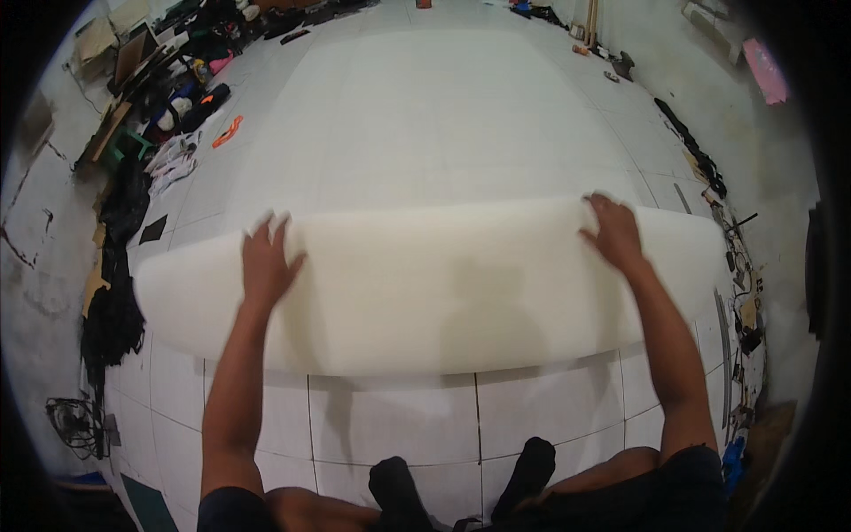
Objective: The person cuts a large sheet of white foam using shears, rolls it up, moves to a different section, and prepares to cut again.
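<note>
A wide white roll of soft, foam-like sheet [399, 301] lies crosswise on the floor in front of me. From its far side a flat white length of sheet [434, 115] stretches away over the tiles. My left hand [270, 266] is at the upper left part of the roll, fingers spread and pointing away from me. Toward the right end, my right hand [617, 235] is at the roll's top edge with its fingers apart and slightly bent. Neither hand grips anything that I can see. Whether the palms press on the roll is hard to tell.
White floor tiles [390, 417] run under the roll to my dark-socked feet [399, 488]. Piled clutter [168, 106] lines the left wall, with an orange item [228, 131] and dark cloth [124, 222] near the sheet. Small scraps [749, 310] lie along the right wall.
</note>
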### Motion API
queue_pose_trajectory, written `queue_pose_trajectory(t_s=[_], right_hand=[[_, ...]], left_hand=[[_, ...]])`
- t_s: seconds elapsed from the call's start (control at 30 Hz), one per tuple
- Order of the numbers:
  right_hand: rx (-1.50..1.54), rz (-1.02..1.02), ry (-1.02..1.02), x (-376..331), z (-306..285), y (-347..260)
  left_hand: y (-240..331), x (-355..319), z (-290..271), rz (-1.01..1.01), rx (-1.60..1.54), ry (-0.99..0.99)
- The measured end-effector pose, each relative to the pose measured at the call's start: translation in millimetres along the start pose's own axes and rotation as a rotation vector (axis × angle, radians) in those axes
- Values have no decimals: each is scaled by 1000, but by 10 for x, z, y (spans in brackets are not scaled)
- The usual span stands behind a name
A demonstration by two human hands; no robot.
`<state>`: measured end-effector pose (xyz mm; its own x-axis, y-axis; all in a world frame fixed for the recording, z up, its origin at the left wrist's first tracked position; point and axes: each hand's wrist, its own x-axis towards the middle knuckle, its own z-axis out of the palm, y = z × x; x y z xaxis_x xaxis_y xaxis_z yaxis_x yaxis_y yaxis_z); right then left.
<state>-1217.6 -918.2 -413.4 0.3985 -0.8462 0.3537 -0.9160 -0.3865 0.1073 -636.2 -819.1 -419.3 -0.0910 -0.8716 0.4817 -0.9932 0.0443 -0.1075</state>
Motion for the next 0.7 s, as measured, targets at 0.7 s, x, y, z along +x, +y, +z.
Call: queue_pose_trajectory(t_s=[0.7], right_hand=[[321, 166, -893, -802, -1389, -29]], left_hand=[[71, -342, -1455, -141, -453, -933]])
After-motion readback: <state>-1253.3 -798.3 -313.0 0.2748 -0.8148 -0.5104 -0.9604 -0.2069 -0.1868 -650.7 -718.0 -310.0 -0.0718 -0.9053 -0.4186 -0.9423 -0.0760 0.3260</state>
